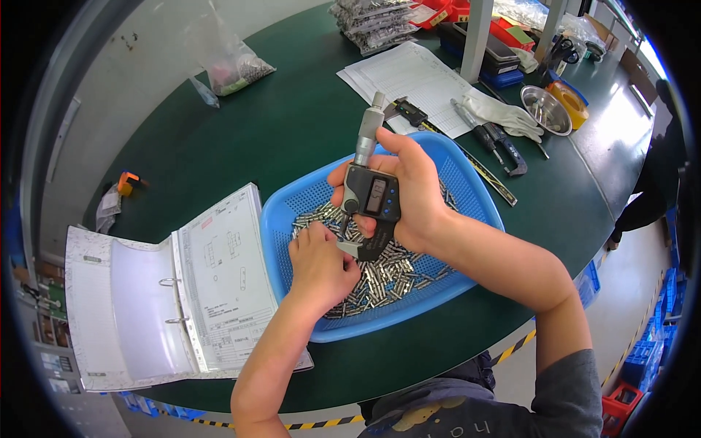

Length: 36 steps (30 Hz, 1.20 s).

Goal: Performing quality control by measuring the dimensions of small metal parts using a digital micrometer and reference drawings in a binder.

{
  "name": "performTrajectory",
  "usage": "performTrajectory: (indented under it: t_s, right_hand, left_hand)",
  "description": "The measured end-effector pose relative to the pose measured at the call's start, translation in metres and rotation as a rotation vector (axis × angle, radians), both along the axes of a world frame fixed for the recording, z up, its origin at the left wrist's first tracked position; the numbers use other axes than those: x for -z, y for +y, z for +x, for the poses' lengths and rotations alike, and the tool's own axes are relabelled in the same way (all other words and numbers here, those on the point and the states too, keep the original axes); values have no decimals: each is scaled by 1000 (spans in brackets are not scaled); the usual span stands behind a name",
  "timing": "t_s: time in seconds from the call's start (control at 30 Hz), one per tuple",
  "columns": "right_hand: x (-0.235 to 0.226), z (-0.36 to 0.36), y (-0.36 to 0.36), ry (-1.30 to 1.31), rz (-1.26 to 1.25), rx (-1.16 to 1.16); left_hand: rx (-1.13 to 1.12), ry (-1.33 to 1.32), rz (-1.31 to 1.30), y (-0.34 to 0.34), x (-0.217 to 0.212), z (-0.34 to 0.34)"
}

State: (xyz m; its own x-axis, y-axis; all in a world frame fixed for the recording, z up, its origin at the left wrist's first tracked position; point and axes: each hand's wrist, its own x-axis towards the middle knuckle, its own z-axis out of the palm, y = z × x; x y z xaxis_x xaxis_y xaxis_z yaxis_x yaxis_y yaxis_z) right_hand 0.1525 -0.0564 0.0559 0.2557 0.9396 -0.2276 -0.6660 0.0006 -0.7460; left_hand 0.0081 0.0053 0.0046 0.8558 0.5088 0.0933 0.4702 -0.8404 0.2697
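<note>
My right hand is wrapped around a digital micrometer, its grey thimble pointing up and away and its small display facing me. Both are above a blue plastic basket, which holds a heap of small silvery metal pins. Close to the micrometer's lower jaw, my left hand has its fingers curled together over the pins. Its fingertips are partly hidden, so whatever they pinch cannot be made out.
An open ring binder with a drawing lies left of the basket. Behind the basket are paper sheets, a digital caliper, another micrometer, a white glove and a metal bowl. Bagged parts stand farther back.
</note>
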Motion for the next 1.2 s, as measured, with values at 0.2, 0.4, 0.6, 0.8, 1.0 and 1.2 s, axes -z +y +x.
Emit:
performTrajectory:
  t_s: [0.2, 0.4, 0.6, 0.8, 1.0, 1.2]
  right_hand:
    - [-3, 1, -2, 22, -56, -15]
    - [-2, 2, -4, 24, -85, -67]
    - [-3, 4, -3, 41, -112, -85]
    - [-2, 3, -1, 47, -114, -78]
    - [0, 2, -1, 11, -99, -99]
    - [1, 1, -1, -6, -36, -113]
  left_hand:
    - [-187, -206, -638, 6, -11, -5]
    - [-137, -686, -898, 2, -10, -14]
    - [69, -820, -1018, 5, -15, -15]
    - [86, -735, -1015, 5, -16, -16]
    - [78, -726, -1025, 3, -16, -16]
    - [53, -721, -1057, 2, -17, -16]
